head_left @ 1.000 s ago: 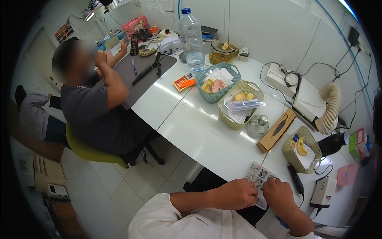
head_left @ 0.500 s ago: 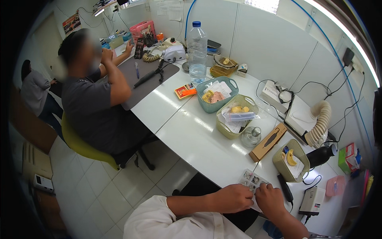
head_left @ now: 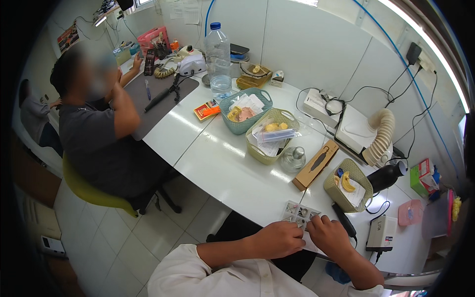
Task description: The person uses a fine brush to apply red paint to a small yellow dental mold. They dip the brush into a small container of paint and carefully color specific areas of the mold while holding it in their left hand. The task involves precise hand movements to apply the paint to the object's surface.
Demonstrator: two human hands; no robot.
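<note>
Plastic case (head_left: 298, 211), pale and see-through, rectangular, split into small squarish cells with tiny pieces inside, some metallic-looking, too small to name. Lies at the near edge of the glossy white surface (head_left: 213, 166), right of centre, its near end partly covered by the left hand (head_left: 283, 239) and the right hand (head_left: 328, 234).

Left hand narrow, fingers curled together over the left side of the case; right hand likewise narrow, bent inward at the right side, fingertips close to the left ones. Cannot tell about any small piece pinched between them.

Right of the case, a smooth black rod-shaped handpiece (head_left: 344, 219), just beside a near olive basket (head_left: 341, 198) with rounded corners, papers and a curved yellow piece inside. Farther right, a boxy white unit (head_left: 382, 233), a translucent pink tub (head_left: 410, 212). Beyond the case, a long brown cardboard box (head_left: 315, 164) set slantwise, a squat round glass vessel (head_left: 293, 159), then a far olive basket (head_left: 261, 156) and a teal basket (head_left: 241, 126), both plastic with a perforated texture.

Near edge slanting from far left to near right, tiled floor (head_left: 111, 218) below. Open room over the smooth white stretch left of the case; tighter between right hand and handpiece.
</note>
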